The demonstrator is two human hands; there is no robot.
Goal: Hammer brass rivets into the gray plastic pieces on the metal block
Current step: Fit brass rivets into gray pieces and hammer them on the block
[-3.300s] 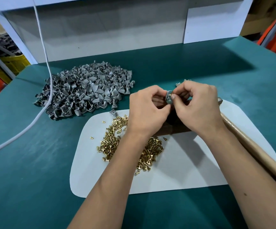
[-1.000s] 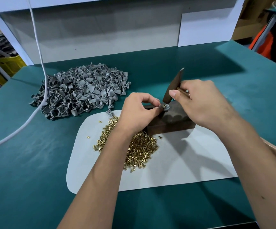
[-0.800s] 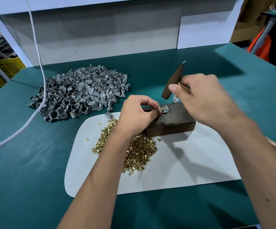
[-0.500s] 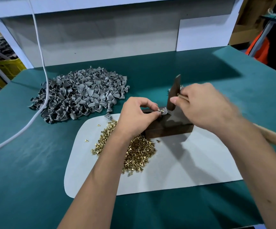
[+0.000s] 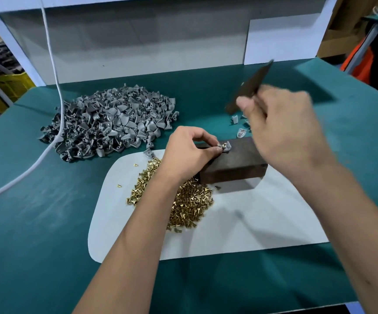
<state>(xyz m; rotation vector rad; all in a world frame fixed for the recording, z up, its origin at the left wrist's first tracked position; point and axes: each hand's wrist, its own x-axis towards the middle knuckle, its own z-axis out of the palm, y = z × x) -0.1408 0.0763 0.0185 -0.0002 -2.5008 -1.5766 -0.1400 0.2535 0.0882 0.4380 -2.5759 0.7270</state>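
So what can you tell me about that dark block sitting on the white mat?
The block is a dark brown, rectangular bar that looks like worn metal, lying flat on the white mat with its long side running left to right. A small gray plastic piece with a brass rivet sits on its top near the left end, pinched there by the left hand. The brass rivet pile lies by its front left corner.

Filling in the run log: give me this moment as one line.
left hand: pinches gray piece with rivet on metal block | right hand: grips hammer, raised above block | phase: mid-hammering
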